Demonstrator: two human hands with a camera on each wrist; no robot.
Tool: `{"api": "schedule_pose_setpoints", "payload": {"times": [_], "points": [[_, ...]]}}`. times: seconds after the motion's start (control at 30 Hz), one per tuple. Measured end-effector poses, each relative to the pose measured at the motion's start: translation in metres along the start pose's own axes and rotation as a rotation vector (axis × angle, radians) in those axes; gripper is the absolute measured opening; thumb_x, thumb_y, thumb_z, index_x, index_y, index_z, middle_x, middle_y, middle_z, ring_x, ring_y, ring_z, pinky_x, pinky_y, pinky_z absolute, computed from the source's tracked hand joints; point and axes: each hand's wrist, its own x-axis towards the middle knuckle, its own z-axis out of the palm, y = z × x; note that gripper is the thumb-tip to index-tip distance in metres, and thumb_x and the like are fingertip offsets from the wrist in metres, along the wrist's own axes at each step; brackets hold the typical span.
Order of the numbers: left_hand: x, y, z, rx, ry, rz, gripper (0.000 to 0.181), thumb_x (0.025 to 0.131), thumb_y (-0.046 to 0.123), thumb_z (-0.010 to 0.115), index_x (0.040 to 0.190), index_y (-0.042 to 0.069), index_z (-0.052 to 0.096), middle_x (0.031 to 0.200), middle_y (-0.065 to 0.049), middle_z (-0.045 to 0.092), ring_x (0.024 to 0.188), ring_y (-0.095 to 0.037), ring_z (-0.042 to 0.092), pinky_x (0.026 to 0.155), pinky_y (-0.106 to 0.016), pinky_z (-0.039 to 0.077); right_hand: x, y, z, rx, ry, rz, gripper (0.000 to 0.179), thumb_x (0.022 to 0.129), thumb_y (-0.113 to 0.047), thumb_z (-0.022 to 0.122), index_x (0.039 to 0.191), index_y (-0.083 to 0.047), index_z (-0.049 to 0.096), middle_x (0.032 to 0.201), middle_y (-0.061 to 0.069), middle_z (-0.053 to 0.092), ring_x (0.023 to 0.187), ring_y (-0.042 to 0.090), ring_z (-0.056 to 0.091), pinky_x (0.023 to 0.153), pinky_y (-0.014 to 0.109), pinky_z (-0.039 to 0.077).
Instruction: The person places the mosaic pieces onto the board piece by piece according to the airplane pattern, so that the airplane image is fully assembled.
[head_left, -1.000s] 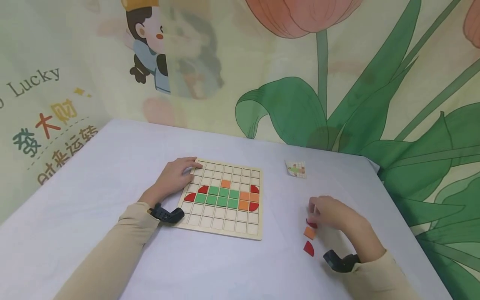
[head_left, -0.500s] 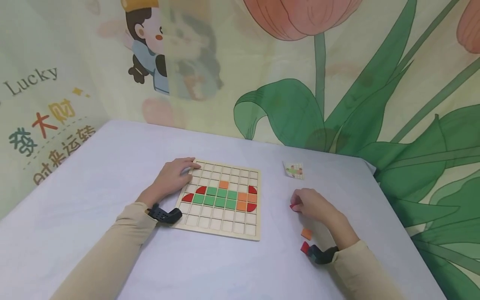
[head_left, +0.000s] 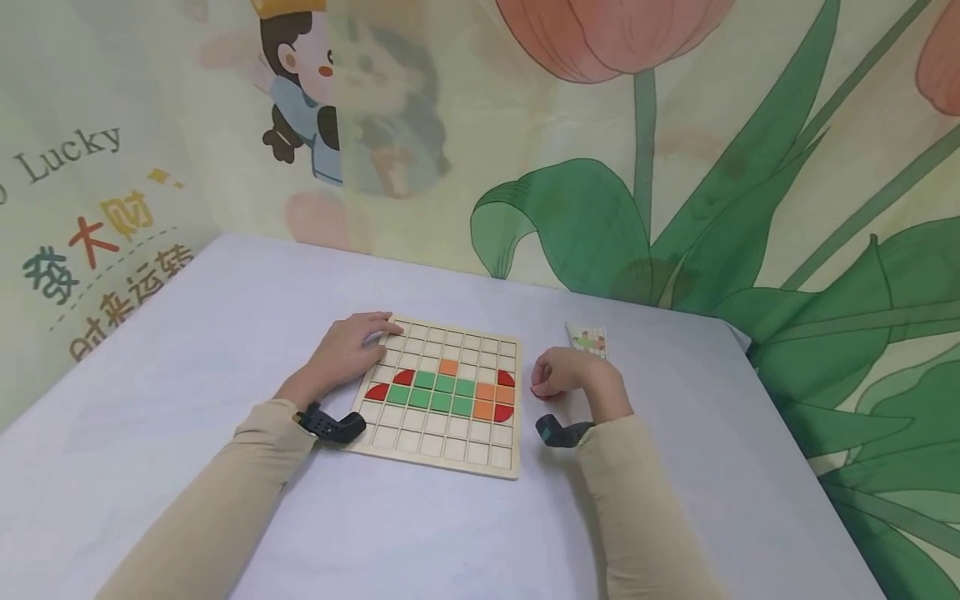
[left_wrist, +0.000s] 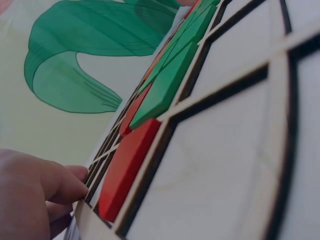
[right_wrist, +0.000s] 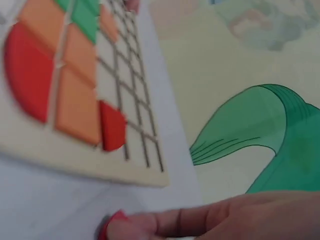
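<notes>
My right hand pinches a red quarter-circle tile between thumb and fingertips, just off the board's right edge. Much of that tile is hidden by the fingers. A wooden grid board lies on the table with green square tiles, orange square tiles and red rounded tiles set in its cells. A lone orange tile sits above the green rows. My left hand rests at the board's upper left edge, fingertips touching the frame.
Behind my right hand lies a small picture card, partly covered by it. A white cloth covers the table. A printed curtain hangs along the back edge. Both wrists carry black camera mounts.
My right hand has picked up a red tile and carried it left toward the board. The right sleeve now hides where the loose orange and red tiles lay. The left hand stays put.
</notes>
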Motion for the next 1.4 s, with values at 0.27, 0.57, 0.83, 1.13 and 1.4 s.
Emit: {"api": "schedule_pose_setpoints", "payload": {"times": [0.27, 0.57, 0.83, 1.13, 1.4], "points": [[0.001, 0.003, 0.004, 0.002, -0.019, -0.002, 0.042, 0.085, 0.014, 0.050, 0.124, 0.014, 0.063, 0.145, -0.010, 0.047, 0.137, -0.034, 0.037, 0.112, -0.057, 0.024, 0.002, 0.016, 0.001, 0.142, 0.000, -0.002, 0.018, 0.094, -0.023, 0.058, 0.090, -0.007, 0.064, 0.077, 0.003, 0.059, 0.073, 0.016, 0.055, 0.069, 0.025, 0.045], [0.002, 0.004, -0.001, 0.011, -0.019, 0.004, 0.042, 0.084, 0.015, 0.050, 0.124, 0.014, 0.063, 0.145, -0.011, 0.047, 0.137, -0.035, 0.037, 0.111, -0.058, 0.025, 0.018, 0.018, 0.009, 0.500, 0.286, -0.132, 0.018, 0.093, -0.021, 0.060, 0.101, -0.005, 0.059, 0.097, 0.010, 0.066, 0.078, 0.016, 0.066, 0.076, 0.026, 0.056], [0.002, 0.004, -0.002, 0.016, -0.020, -0.010, 0.042, 0.085, 0.015, 0.050, 0.125, 0.014, 0.062, 0.145, -0.011, 0.046, 0.137, -0.034, 0.037, 0.112, -0.057, 0.024, 0.030, -0.035, 0.019, 0.414, 0.593, -0.254, 0.017, 0.088, -0.019, 0.067, 0.103, -0.012, 0.071, 0.106, 0.005, 0.069, 0.101, 0.022, 0.066, 0.086, 0.035, 0.055], [0.001, 0.003, -0.003, 0.002, -0.017, -0.020, 0.043, 0.084, 0.014, 0.050, 0.125, 0.014, 0.062, 0.145, -0.011, 0.046, 0.138, -0.033, 0.036, 0.112, -0.056, 0.024, 0.040, -0.068, 0.039, 0.246, 0.583, -0.417, 0.013, 0.088, -0.012, 0.066, 0.097, -0.012, 0.076, 0.112, 0.002, 0.065, 0.109, 0.020, 0.059, 0.097, 0.033, 0.050], [0.000, 0.003, -0.005, 0.006, -0.021, -0.024, 0.043, 0.084, 0.014, 0.050, 0.125, 0.014, 0.062, 0.145, -0.011, 0.046, 0.138, -0.033, 0.036, 0.112, -0.057, 0.024, 0.045, -0.072, 0.049, 0.230, 0.615, -0.442, 0.013, 0.086, -0.016, 0.070, 0.097, -0.013, 0.076, 0.100, 0.000, 0.066, 0.097, 0.017, 0.063, 0.087, 0.029, 0.053]]}}
